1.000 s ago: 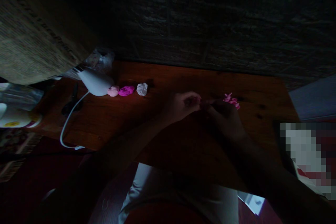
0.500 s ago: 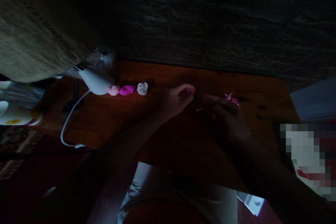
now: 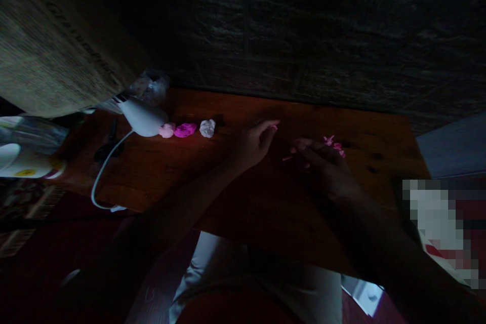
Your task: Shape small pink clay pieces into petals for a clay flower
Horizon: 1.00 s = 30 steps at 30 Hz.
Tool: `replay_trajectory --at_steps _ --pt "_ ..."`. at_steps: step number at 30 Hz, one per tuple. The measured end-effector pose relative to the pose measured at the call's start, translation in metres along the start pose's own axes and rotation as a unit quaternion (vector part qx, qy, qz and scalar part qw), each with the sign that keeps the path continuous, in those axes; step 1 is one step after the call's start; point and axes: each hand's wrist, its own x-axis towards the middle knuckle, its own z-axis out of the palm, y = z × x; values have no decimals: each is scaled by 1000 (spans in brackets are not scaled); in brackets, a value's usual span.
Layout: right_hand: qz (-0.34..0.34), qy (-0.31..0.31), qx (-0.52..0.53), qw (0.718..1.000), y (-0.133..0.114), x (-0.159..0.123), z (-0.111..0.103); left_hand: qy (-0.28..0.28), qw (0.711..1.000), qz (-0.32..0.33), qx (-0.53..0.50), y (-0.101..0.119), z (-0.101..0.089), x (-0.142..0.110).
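My left hand (image 3: 255,143) is closed in a pinch over the wooden table, with a small bit of pink modelling clay (image 3: 274,127) between thumb and fingertips. To its right, my right hand (image 3: 326,164) has its fingers drawn together; whether anything is in them I cannot make out. Just below its fingertips shows a thin pink strip (image 3: 287,159), and I cannot tell if it is touched. Beyond the right hand lie several small shaped pink clay pieces (image 3: 334,146). Left of my hands sit a white clay lump (image 3: 207,128), a magenta lump (image 3: 185,130) and a pale pink lump (image 3: 167,130).
A white lamp-like device (image 3: 143,117) with a white cable (image 3: 94,182) stands left on the table (image 3: 243,202). Near it are dark scissors (image 3: 110,147), a plastic bag (image 3: 154,86) and a white cup (image 3: 26,162). A dark brick-patterned wall (image 3: 266,35) runs behind. The light is dim.
My right hand's fingers have come together and moved slightly left toward the thin pink strip. My left hand has shifted a little left, still pinching the pink clay. The view has shifted slightly.
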Motion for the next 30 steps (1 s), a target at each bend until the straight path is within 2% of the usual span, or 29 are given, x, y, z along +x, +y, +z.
replay_trajectory --at_steps 4,8,13,18,20,24,30 --pt "14 -15 -16 1000 0 -1 -1 -8 1000 -3 26 -3 2 -1" --pt "6 -17 -37 999 -1 2 -3 21 994 34 99 -5 -1 2" --pt "-37 -11 -68 997 1 9 -7 21 979 13 204 -14 -26 11" --pt "-84 -11 -130 988 6 13 -12 48 962 -23 269 -21 -52 11" --pt "-98 -19 -132 986 6 12 -11 34 953 -46 299 -18 -57 9" --pt "-132 -19 -145 980 1 7 -8 -39 918 -137 369 -6 -60 7" --pt "-138 -6 -149 979 -1 8 -5 -64 908 -151 386 -3 -56 5"
